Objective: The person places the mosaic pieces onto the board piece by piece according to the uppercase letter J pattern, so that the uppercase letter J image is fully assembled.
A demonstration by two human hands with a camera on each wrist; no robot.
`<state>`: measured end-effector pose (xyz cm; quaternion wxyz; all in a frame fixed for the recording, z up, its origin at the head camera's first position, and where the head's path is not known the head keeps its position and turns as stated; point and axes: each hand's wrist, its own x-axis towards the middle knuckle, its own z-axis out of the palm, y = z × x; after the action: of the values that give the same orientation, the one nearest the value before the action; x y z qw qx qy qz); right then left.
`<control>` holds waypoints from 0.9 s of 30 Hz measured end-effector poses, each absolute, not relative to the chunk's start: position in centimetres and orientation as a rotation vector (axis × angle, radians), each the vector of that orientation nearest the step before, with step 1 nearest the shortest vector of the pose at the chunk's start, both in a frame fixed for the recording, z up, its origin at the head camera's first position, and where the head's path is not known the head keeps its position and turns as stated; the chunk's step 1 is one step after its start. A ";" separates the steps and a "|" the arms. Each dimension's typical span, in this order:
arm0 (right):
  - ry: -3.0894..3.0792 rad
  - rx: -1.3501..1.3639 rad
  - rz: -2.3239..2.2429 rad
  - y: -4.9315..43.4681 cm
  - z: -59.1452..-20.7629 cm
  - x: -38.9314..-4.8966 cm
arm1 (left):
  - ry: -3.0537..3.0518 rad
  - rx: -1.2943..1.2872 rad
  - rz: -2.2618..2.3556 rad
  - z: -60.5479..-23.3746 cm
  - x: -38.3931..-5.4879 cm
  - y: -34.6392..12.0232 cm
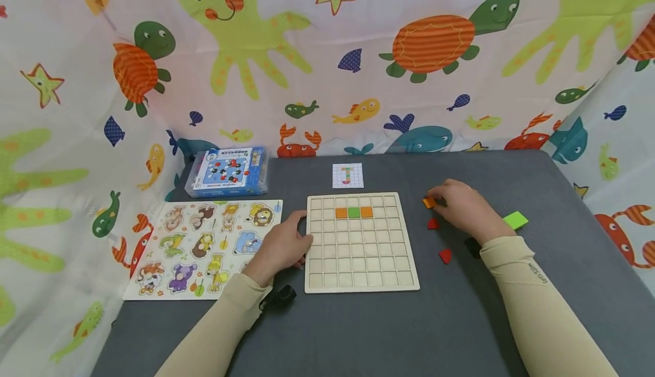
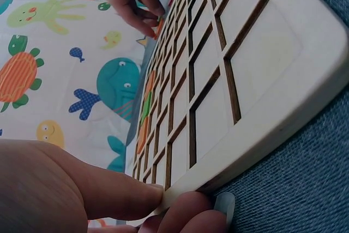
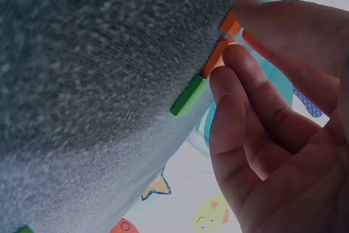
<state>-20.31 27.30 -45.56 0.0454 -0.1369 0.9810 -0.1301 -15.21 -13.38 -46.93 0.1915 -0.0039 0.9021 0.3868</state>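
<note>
My left hand holds the left edge of a wooden grid board, thumb on the rim and fingers curled at its side. Two orange tiles and a green tile between them lie in a row of cells near the top. Right of the board, my right hand pinches an orange tile low over the table. In the right wrist view, the thumb partly covers that tile. Another orange tile and a green one lie by the other fingers.
Two red pieces lie between board and right arm, and light green tiles beyond the right wrist. A small pattern card sits behind the board. An animal puzzle board and a blue box are at left.
</note>
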 end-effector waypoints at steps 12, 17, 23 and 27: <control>2.993 -0.405 -0.384 27.5 -45.8 -20.2 | 2.528 -0.002 1.122 -47.1 -15.2 -13.4; 3.007 -0.414 -0.436 26.8 -45.5 -19.8 | 2.528 -0.001 1.112 -47.2 -15.3 -13.4; 2.998 -0.441 -0.532 23.3 -44.9 -19.4 | 2.526 -0.004 1.110 -47.4 -15.3 -13.6; 2.981 -0.496 -0.579 20.4 -44.7 -19.1 | 2.530 -0.002 1.104 -47.4 -15.4 -13.6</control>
<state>-19.06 20.41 -44.68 0.0321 -0.1612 0.9683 -0.1882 -15.42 -13.56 -47.43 0.1892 -0.0008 0.8999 0.3928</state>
